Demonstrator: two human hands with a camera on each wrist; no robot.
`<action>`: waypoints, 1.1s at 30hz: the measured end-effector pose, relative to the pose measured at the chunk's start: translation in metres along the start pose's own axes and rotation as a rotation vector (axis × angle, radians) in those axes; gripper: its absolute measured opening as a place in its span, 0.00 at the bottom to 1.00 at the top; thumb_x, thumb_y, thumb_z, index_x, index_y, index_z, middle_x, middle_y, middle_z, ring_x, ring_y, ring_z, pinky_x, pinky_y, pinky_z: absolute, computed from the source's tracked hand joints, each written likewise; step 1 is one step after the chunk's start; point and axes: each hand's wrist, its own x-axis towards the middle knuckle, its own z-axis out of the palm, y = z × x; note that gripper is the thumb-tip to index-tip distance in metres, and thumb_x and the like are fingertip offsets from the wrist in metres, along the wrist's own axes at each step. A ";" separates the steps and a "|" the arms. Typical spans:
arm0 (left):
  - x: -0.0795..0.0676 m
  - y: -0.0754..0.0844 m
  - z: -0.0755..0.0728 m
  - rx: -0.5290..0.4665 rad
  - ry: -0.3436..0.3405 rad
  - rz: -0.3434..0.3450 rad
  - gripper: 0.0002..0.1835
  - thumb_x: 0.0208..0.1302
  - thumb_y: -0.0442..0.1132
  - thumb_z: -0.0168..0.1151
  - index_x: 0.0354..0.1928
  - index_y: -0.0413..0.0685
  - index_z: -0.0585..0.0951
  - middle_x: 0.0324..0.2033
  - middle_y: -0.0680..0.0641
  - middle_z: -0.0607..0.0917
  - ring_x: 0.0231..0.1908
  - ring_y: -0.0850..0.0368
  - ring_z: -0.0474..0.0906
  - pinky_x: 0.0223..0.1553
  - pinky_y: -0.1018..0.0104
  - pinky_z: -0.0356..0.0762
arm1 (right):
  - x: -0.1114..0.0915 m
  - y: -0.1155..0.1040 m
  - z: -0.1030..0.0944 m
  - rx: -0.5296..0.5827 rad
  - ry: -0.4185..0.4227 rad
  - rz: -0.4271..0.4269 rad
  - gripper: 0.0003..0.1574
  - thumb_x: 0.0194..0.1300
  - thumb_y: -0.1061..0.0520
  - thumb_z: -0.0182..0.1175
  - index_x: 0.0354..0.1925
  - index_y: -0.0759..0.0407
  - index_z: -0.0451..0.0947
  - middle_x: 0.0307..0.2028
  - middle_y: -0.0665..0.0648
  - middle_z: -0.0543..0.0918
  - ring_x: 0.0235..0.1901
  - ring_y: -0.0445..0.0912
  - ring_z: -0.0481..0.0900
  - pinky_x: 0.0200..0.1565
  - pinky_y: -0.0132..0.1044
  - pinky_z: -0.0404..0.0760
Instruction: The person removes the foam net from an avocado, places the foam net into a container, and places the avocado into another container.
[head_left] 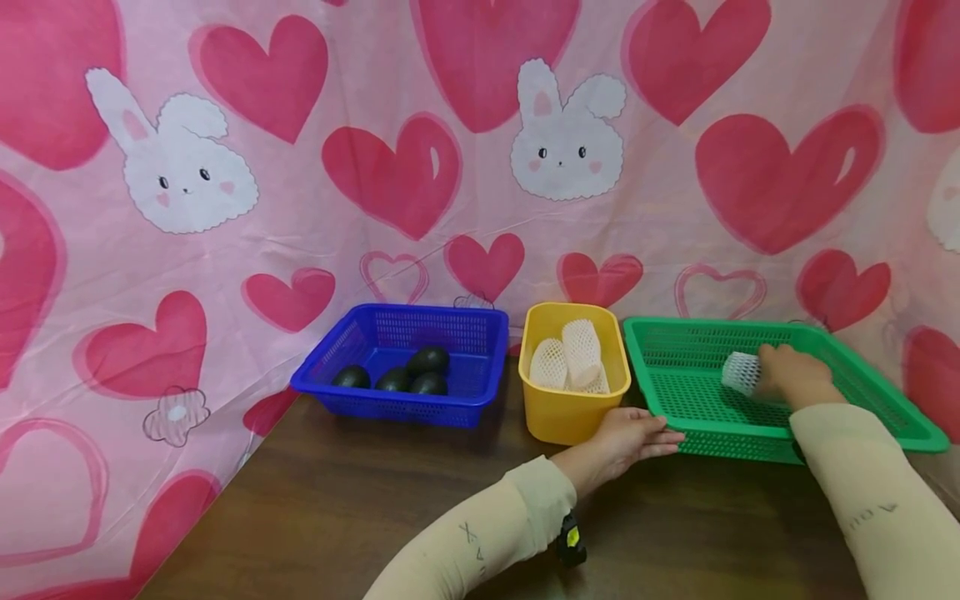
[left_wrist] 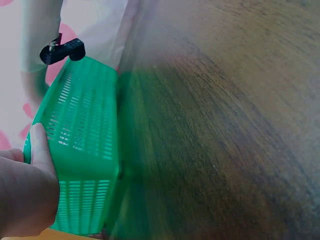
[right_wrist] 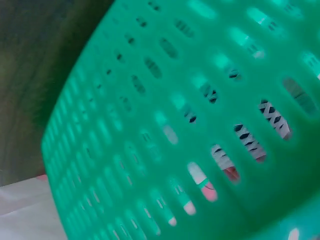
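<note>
My right hand (head_left: 798, 377) is inside the green basket (head_left: 750, 444), holding a white foam net (head_left: 742, 372) with something dark inside, likely an avocado. Slots in the basket wall show that dark-patterned net (right_wrist: 250, 142) in the right wrist view; the hand itself is mostly hidden there. At the basket's front left corner, my left hand (head_left: 628, 437) grips the rim, its thumb (left_wrist: 42, 145) against the green wall in the left wrist view. Beside it stands a yellow bin (head_left: 570, 417) with several white foam nets (head_left: 581, 346). Several dark avocados (head_left: 427, 362) lie in a blue basket (head_left: 401, 408) further left.
All three containers stand in a row on a dark wooden table (head_left: 420, 492). Behind them hangs a pink cloth (head_left: 480, 217) printed with hearts and rabbits. A black strap mount (head_left: 572, 540) sits on the left wrist.
</note>
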 end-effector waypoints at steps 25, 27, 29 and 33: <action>-0.021 0.006 -0.016 0.114 -0.071 -0.007 0.11 0.70 0.33 0.56 0.47 0.30 0.79 0.41 0.37 0.86 0.44 0.45 0.84 0.47 0.53 0.79 | -0.025 -0.032 -0.028 -0.017 0.125 -0.065 0.55 0.45 0.40 0.74 0.53 0.77 0.61 0.42 0.77 0.71 0.36 0.67 0.72 0.29 0.61 0.76; -0.023 0.007 -0.021 0.126 -0.077 -0.008 0.11 0.70 0.33 0.57 0.47 0.31 0.79 0.41 0.37 0.86 0.44 0.45 0.84 0.46 0.53 0.79 | -0.028 -0.036 -0.031 -0.017 0.140 -0.072 0.55 0.44 0.40 0.74 0.53 0.76 0.61 0.42 0.76 0.71 0.36 0.66 0.73 0.29 0.61 0.77; -0.026 0.008 -0.025 0.135 -0.097 -0.002 0.10 0.70 0.33 0.57 0.46 0.32 0.80 0.41 0.37 0.86 0.45 0.45 0.84 0.46 0.53 0.79 | -0.030 -0.040 -0.033 -0.013 0.158 -0.082 0.54 0.44 0.39 0.75 0.52 0.75 0.61 0.41 0.75 0.72 0.36 0.65 0.73 0.29 0.61 0.77; -0.031 0.012 -0.034 0.163 -0.144 0.022 0.09 0.71 0.34 0.56 0.45 0.35 0.80 0.41 0.38 0.86 0.45 0.44 0.84 0.47 0.51 0.78 | -0.036 -0.048 -0.040 -0.005 0.184 -0.104 0.54 0.44 0.39 0.75 0.51 0.74 0.62 0.40 0.72 0.74 0.36 0.62 0.74 0.29 0.59 0.78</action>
